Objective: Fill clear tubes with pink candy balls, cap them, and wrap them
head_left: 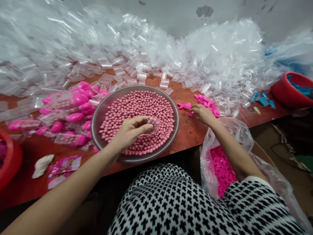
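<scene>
A round metal pan (97, 112) full of small pink candy balls (139, 111) sits on the red-brown table. My left hand (130, 130) hovers over the pan, fingers closed round a small clear plastic tube (154, 123) with pink balls in it. My right hand (201, 112) reaches to a small heap of pink caps (207, 101) right of the pan, fingertips pinched on the caps. Filled tubes with pink caps (73, 114) lie piled left of the pan.
A big drift of empty clear tubes (151, 55) covers the back of the table. A clear bag of pink caps (221, 169) stands by my right side. Red bowls sit at far right (290, 91) and far left (9, 160). Pink labels (63, 164) lie near the front edge.
</scene>
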Action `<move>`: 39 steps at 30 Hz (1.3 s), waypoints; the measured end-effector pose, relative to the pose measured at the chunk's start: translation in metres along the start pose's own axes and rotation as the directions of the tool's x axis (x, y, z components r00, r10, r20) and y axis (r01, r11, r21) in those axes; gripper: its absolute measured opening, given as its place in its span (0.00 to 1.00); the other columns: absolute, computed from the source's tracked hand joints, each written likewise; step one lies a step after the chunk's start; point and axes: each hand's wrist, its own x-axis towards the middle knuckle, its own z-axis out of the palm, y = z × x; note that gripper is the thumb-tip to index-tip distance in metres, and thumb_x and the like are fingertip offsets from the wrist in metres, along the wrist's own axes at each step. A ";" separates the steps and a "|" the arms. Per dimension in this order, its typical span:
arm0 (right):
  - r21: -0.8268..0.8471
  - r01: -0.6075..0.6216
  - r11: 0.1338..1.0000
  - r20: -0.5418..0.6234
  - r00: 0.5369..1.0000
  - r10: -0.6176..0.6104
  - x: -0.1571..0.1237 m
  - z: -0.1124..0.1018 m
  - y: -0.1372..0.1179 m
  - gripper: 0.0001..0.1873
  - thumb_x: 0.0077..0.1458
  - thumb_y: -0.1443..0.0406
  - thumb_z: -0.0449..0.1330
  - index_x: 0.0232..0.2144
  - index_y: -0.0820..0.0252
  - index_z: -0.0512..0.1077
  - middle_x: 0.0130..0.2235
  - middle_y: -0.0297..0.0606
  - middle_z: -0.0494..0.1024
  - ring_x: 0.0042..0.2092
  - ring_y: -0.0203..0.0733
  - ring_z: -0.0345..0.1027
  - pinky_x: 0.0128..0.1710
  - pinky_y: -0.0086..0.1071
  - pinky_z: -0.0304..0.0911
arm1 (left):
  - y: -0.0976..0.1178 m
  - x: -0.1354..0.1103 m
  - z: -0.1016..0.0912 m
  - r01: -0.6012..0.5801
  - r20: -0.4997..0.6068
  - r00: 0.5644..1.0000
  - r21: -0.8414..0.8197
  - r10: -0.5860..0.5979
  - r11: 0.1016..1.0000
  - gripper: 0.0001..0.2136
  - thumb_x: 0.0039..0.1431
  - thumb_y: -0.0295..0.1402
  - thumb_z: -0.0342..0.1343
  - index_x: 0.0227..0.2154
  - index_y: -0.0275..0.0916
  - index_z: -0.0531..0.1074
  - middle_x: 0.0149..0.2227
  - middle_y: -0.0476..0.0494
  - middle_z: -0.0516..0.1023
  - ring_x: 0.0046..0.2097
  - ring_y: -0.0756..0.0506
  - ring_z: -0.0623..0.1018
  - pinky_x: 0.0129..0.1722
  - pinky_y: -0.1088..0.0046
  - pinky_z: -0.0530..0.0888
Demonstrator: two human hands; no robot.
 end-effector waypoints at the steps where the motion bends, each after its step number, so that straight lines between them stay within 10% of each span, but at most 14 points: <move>1: -0.015 0.062 0.998 0.018 0.998 -0.061 -0.002 0.003 0.001 0.17 0.59 0.70 0.51 0.47 0.63 0.76 0.53 0.49 0.76 0.51 0.50 0.69 0.50 0.38 0.62 | 0.000 0.000 0.001 -0.001 0.004 1.000 -0.019 0.001 1.000 0.13 0.50 0.38 0.68 0.37 0.38 0.80 0.38 0.43 0.82 0.41 0.44 0.81 0.45 0.67 0.80; 7: -0.047 -0.023 0.999 -0.115 0.993 0.018 0.004 0.012 0.013 0.14 0.60 0.62 0.53 0.38 0.65 0.76 0.40 0.53 0.79 0.44 0.54 0.70 0.46 0.44 0.62 | -0.003 0.001 -0.001 -0.146 0.049 0.988 -0.062 0.149 0.987 0.14 0.51 0.39 0.66 0.38 0.34 0.79 0.40 0.39 0.82 0.42 0.43 0.81 0.47 0.64 0.78; 11: 0.369 -0.006 0.929 -0.330 0.934 0.137 0.003 -0.023 -0.024 0.14 0.62 0.59 0.53 0.43 0.62 0.71 0.35 0.45 0.79 0.36 0.46 0.73 0.38 0.39 0.66 | -0.010 0.001 -0.003 -0.343 0.024 0.939 0.163 0.344 0.925 0.11 0.56 0.37 0.62 0.40 0.37 0.79 0.42 0.42 0.82 0.44 0.44 0.80 0.49 0.65 0.77; 16: 0.412 0.530 0.741 -0.228 0.847 -0.480 -0.006 -0.086 -0.116 0.20 0.63 0.58 0.56 0.55 0.56 0.66 0.40 0.39 0.81 0.38 0.40 0.75 0.39 0.31 0.68 | -0.016 0.005 -0.002 -0.357 0.046 0.934 0.151 0.354 0.922 0.13 0.58 0.37 0.60 0.44 0.37 0.78 0.44 0.41 0.81 0.45 0.45 0.79 0.47 0.68 0.76; 19: 0.256 0.622 0.740 -0.121 0.780 -0.614 0.000 -0.099 -0.149 0.21 0.65 0.60 0.53 0.58 0.55 0.64 0.44 0.41 0.81 0.40 0.41 0.75 0.40 0.32 0.66 | -0.016 0.005 -0.003 -0.368 0.090 0.929 0.117 0.359 0.922 0.13 0.58 0.36 0.60 0.44 0.38 0.78 0.43 0.41 0.81 0.45 0.46 0.79 0.46 0.69 0.75; 24: 0.138 0.560 0.817 0.010 0.824 -0.567 0.011 -0.087 -0.149 0.20 0.64 0.61 0.52 0.56 0.58 0.64 0.35 0.39 0.81 0.33 0.40 0.72 0.31 0.29 0.60 | -0.016 0.005 -0.010 -0.390 -0.038 0.913 0.211 0.406 0.897 0.12 0.58 0.36 0.59 0.42 0.38 0.80 0.42 0.42 0.81 0.43 0.45 0.79 0.45 0.69 0.75; 29: 0.360 0.421 0.832 -0.050 0.900 -0.434 0.012 -0.082 -0.133 0.17 0.61 0.60 0.56 0.51 0.57 0.67 0.26 0.31 0.74 0.25 0.35 0.64 0.28 0.28 0.56 | -0.017 0.009 -0.014 -0.292 -0.159 0.934 0.173 0.320 0.941 0.13 0.56 0.35 0.60 0.43 0.36 0.79 0.40 0.41 0.81 0.41 0.45 0.79 0.42 0.69 0.75; 34: 0.874 0.148 0.463 -0.083 0.984 -0.158 0.017 -0.077 -0.146 0.19 0.56 0.52 0.62 0.42 0.56 0.66 0.26 0.29 0.74 0.22 0.32 0.62 0.23 0.27 0.56 | -0.004 0.005 -0.007 -0.180 -0.040 0.984 -0.215 0.175 0.960 0.16 0.52 0.38 0.65 0.42 0.36 0.78 0.41 0.41 0.80 0.39 0.48 0.78 0.39 0.71 0.77; 39: 0.981 0.119 0.156 -0.114 0.993 -0.043 0.027 -0.061 -0.173 0.20 0.46 0.52 0.70 0.35 0.56 0.70 0.25 0.27 0.74 0.23 0.32 0.65 0.24 0.26 0.61 | 0.004 0.002 -0.003 -0.105 -0.062 0.994 -0.435 0.086 0.894 0.19 0.44 0.38 0.71 0.38 0.36 0.78 0.40 0.42 0.80 0.37 0.48 0.78 0.36 0.73 0.78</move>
